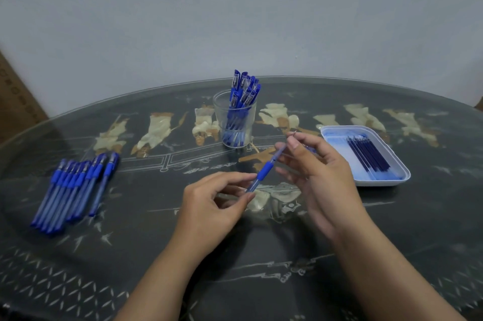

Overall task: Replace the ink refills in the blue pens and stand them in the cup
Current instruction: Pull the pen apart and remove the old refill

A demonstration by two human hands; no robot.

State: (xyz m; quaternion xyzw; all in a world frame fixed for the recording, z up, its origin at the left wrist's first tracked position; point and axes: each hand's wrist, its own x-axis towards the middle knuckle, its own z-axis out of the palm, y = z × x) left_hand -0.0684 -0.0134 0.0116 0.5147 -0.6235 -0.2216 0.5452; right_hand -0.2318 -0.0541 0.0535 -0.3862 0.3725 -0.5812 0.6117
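Head view: above the middle of the table [392,242], a blue pen [264,171] slants between both hands, clear of the tabletop. The left hand [209,205] pinches its near end between thumb and fingertips. The right hand [321,179] has its fingers curled around the far end, with a small metal bit showing at its fingertips; what that bit is cannot be told. A clear cup [235,124] near the far edge holds capped pens [244,85] upright. A row of uncapped pens [73,185] lies toward the left edge. A white tray [402,177] toward the right edge holds dark refills [368,156].
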